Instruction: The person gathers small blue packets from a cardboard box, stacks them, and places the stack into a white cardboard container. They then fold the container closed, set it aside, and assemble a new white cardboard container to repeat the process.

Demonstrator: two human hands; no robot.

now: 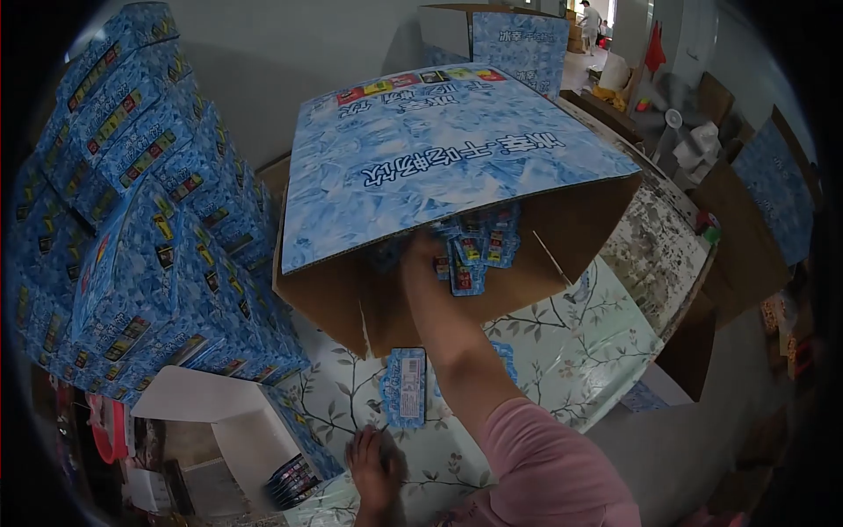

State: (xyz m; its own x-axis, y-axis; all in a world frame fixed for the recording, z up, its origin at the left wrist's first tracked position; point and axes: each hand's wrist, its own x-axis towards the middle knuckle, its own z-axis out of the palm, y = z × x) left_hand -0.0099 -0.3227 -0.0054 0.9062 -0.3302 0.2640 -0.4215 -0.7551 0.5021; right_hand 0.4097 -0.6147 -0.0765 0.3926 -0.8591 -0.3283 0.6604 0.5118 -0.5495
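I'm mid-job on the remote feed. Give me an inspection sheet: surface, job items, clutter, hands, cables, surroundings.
Surface: floral cloth, with a worn, spotted area beside it.
Job items: large blue carton, its open side towards the person; blue packets inside; one loose packet on the cloth.
Clutter: piled blue boxes at left; open white-lined box holding more packets.
Left hand: at the cloth near the loose packet; nothing seen in it.
Right hand: inside the carton beside packets; fingers mostly hidden, grip unclear.
Cables: nothing seen.
Surroundings: fan at right; distant person in the background.
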